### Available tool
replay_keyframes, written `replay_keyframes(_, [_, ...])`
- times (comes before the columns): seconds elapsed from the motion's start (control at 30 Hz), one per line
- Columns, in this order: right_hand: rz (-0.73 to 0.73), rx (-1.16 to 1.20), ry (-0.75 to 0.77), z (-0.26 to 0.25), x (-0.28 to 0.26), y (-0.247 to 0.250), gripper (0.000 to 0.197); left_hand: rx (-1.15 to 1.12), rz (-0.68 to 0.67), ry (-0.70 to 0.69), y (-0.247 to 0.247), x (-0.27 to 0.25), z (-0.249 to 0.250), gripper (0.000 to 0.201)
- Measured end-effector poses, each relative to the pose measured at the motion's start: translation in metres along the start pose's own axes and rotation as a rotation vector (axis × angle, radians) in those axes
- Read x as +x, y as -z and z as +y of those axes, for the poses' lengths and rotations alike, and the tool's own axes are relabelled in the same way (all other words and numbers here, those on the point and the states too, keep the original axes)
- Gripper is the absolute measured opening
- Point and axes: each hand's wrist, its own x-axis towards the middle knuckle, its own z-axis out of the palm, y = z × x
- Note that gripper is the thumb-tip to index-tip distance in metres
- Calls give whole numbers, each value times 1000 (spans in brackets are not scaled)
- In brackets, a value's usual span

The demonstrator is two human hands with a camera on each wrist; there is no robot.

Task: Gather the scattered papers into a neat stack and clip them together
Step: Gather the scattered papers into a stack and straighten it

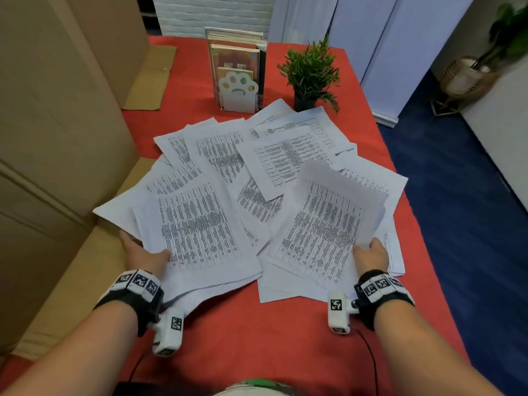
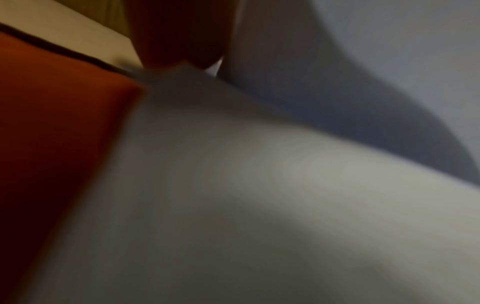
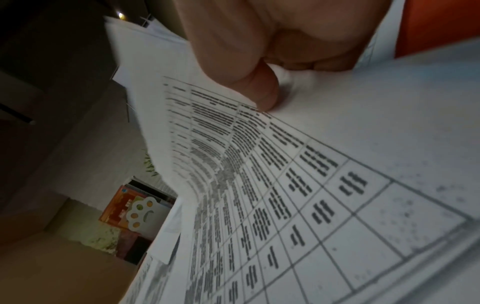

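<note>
We are gathering: our left hand (image 1: 144, 254) grips one sheaf, our right hand (image 1: 370, 252) pinches another; remaining papers (image 1: 257, 155) fan beyond both on the worktop (image 1: 257, 324). Next, sweep them together, square edges.

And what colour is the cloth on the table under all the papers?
Red-orange. The tablecloth shows best in the head view.

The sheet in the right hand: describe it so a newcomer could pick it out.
On the red tablecloth, find the paper spread's near right side. There the right hand pinches the sheet by its near corner; unlike its flat neighbours, it is lifted and curling.
</note>
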Motion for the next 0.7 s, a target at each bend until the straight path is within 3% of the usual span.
replay_keyframes(0.03, [-7,38,5,-1,-3,3,8,13,-4,6,4,-3,-2,90])
replay_keyframes(0.17, [12,188,13,-7,-6,15,34,65,-21,-14,20,-14,-14,56])
replay_keyframes(0.33, [-185,244,34,-22,-15,17,12,-2,-110,14,39,-6,-45,39])
replay_keyframes(0.43, [-374,162,78,-32,-35,-2,10,-83,-213,89,45,-6,-55,37])
replay_keyframes(0.57, [-575,105,91,-35,-75,-48,27,-175,-319,91,42,-19,-51,42])
replay_keyframes(0.7, [-727,52,183,-43,-104,-88,38,-97,-288,-13,37,-24,-42,73])
